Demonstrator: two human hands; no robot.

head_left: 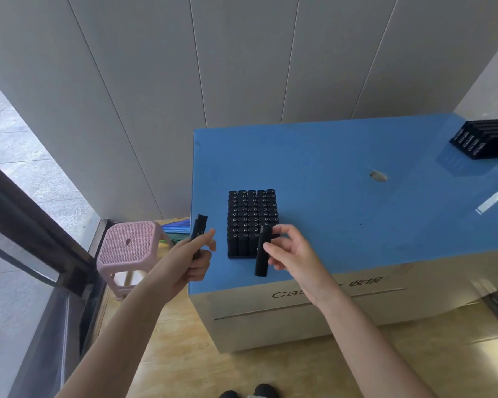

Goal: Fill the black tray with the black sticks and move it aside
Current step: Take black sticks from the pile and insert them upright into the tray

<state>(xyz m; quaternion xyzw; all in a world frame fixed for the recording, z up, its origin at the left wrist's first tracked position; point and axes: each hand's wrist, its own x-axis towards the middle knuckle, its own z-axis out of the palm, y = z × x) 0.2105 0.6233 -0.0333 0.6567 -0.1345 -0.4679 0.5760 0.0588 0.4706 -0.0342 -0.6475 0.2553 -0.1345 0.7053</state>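
A black tray point(233, 256) packed with several rows of upright black sticks point(252, 209) stands near the front left corner of the blue-topped box point(342, 173). My right hand point(292, 252) holds one black stick point(261, 259) upright at the tray's front right corner, between thumb and fingers. My left hand point(191, 261) hovers just off the box's left edge and grips another black stick point(198, 229), which points up and away from me.
A stack of black trays point(485, 137) sits at the far right of the blue top. A pink plastic stool point(127, 242) stands on the floor to the left, beside a glass door. A grey panelled wall rises behind the box.
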